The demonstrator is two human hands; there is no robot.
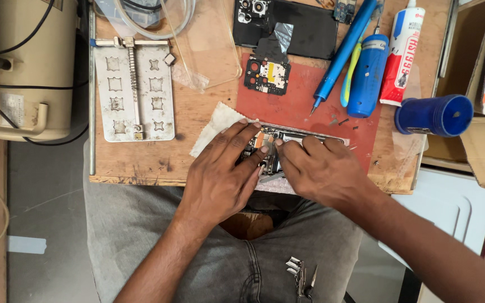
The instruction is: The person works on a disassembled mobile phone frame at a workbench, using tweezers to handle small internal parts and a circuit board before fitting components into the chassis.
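At frame centre, left hand [220, 174] and right hand [315, 168] pinched the open phone [270, 147]; light, fragile, best gripped by its edges

Single head cam, looking almost straight down from above at small wooden bench [141, 163] and lap. Close range, approx arm's length. Top of frame faces away from wearer. Bench's far edge cropped, probably; no 2nd view to compare.

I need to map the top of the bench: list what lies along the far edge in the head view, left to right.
Beige machine → metal holding plate → clear phone case → black phone back → blue screwdriver → glue tube → blue cup → cardboard box.
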